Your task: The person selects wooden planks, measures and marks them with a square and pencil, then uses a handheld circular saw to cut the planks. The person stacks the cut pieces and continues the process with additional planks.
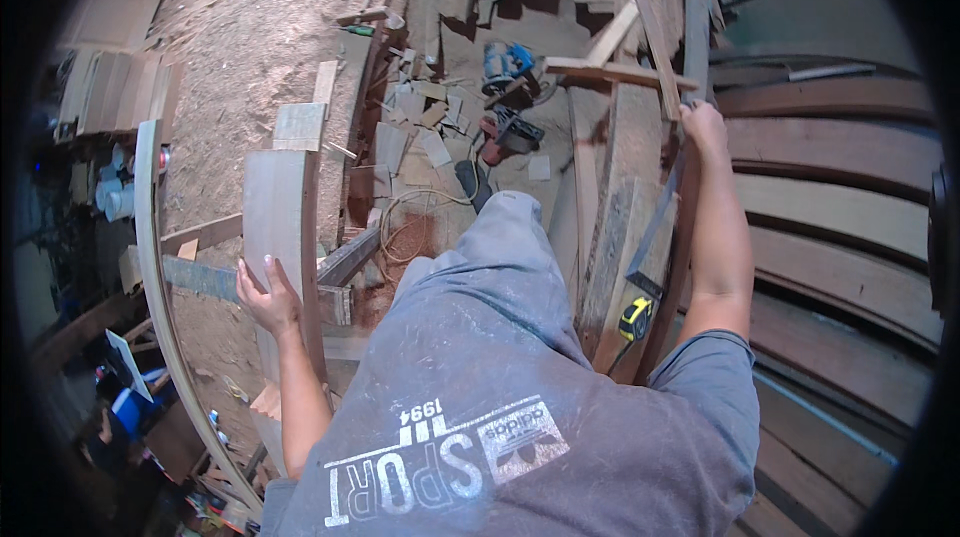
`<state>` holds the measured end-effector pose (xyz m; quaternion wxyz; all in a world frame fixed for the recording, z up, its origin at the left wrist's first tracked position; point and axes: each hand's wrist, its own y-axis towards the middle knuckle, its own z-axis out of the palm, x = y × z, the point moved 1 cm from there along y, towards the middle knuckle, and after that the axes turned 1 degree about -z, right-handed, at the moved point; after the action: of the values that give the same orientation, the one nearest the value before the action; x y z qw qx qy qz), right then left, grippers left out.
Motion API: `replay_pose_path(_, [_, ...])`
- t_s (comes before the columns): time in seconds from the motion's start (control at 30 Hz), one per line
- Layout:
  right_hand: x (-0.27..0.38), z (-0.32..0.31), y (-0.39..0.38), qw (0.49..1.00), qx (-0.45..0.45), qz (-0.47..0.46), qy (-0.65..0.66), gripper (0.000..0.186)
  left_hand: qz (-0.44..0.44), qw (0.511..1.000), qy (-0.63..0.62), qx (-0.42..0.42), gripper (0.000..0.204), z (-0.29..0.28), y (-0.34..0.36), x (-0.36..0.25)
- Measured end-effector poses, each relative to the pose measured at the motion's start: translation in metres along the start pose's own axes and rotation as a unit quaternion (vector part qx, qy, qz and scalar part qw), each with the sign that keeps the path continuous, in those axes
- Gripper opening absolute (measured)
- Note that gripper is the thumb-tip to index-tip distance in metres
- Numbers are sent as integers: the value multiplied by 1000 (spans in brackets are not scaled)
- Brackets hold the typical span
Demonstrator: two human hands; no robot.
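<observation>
My left hand (268, 299) lies against a pale, planed board (275, 202) that stretches away on my left. Its fingers are apart and do not wrap round the wood. Out to the right, my right arm reaches forward, and my right hand (706, 130) is closed beside a long timber edge. What its fingers hold, if anything, is too small to tell. Just below that hand, a try square (644, 283) with a metal blade and dark stock rests on a rough plank (640, 212). A yellow and black tape measure (635, 318) sits beside the stock.
Stacked boards (830, 192) fill the right side. Ahead on the floor are a blue power tool (505, 67), a dark power tool (517, 132), a yellowish cord (395, 205) and wood offcuts (435, 147). Crossed sticks (615, 69) lie beyond the plank. A long curved strip (152, 227) borders the left.
</observation>
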<state>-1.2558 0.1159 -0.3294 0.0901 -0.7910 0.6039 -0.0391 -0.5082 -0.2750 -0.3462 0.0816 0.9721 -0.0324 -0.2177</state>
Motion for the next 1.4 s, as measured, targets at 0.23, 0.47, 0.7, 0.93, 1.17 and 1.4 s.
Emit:
replay_pose_path(0.23, [-78, -78, -135, 948, 237, -11, 210, 53, 24, 1000, 10, 4, 77, 5, 5, 8])
replay_pose_path(0.47, [-20, -35, -347, 955, 295, 36, -15, 75, 76, 995, 24, -55, 80, 12, 9, 44])
replay_pose_path(0.7, [-34, -6, -369, 940, 258, 61, 213, 50, 157, 962, -200, -100, 56, -24, -31, -75])
replay_pose_path(0.93, [214, -77, -358, 716, 472, -302, 417, 57, 74, 813, -447, 365, 43, -55, -90, -175])
replay_pose_path(1.17, [348, -94, -382, 608, 267, -735, 138, 88, -37, 775, -534, 336, 46, -81, -97, -142])
replay_pose_path(1.4, [438, -100, -318, 532, 290, -796, -27, 58, 2, 922, -308, 235, 30, -112, -81, -79])
